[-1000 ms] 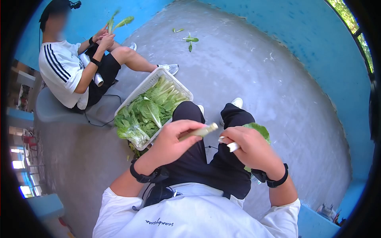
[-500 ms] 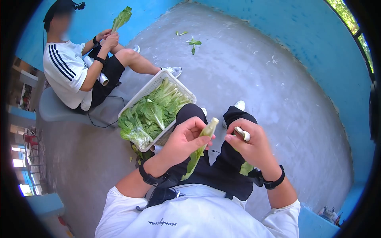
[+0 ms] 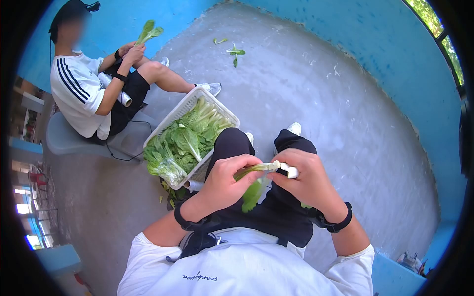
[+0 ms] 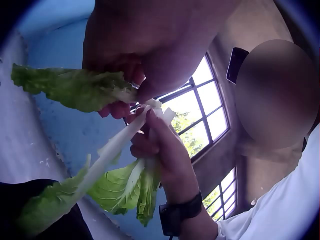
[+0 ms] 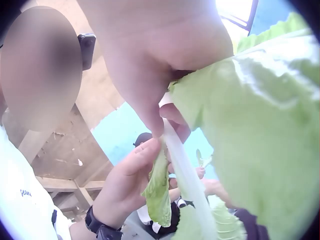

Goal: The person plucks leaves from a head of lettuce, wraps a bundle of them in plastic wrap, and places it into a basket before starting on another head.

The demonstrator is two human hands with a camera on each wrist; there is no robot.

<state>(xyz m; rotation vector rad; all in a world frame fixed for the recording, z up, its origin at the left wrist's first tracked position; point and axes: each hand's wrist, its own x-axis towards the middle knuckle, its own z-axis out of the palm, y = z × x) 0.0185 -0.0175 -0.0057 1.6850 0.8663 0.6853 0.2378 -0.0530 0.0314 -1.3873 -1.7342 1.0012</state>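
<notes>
My left hand (image 3: 233, 173) grips a leafy green, like lettuce (image 4: 75, 87), near its pale stalk end. The stalk end meets the fingertips of my right hand (image 3: 307, 176), in front of my knees. Thumb and fingers of the right hand pinch there, beside a long leaf with a white rib (image 4: 112, 145) that slants down in the left wrist view. The right hand also holds cut white stalks (image 3: 291, 171) in its curled fingers. Their broad leaves (image 5: 255, 135) hang beneath that hand, mostly hidden in the head view.
A white basket (image 3: 165, 121) piled with leafy greens (image 3: 187, 138) stands by my left knee. Another person (image 3: 79, 93) sits on a grey stool (image 3: 74, 133), holding a leaf (image 3: 149, 32). Loose leaves (image 3: 235, 52) lie on the concrete floor (image 3: 365, 148) ahead.
The lettuce in my left hand swung from pointing right to steeper, then toward the right hand. The two hands have come together, and the right fingertips now meet the stalk end.
</notes>
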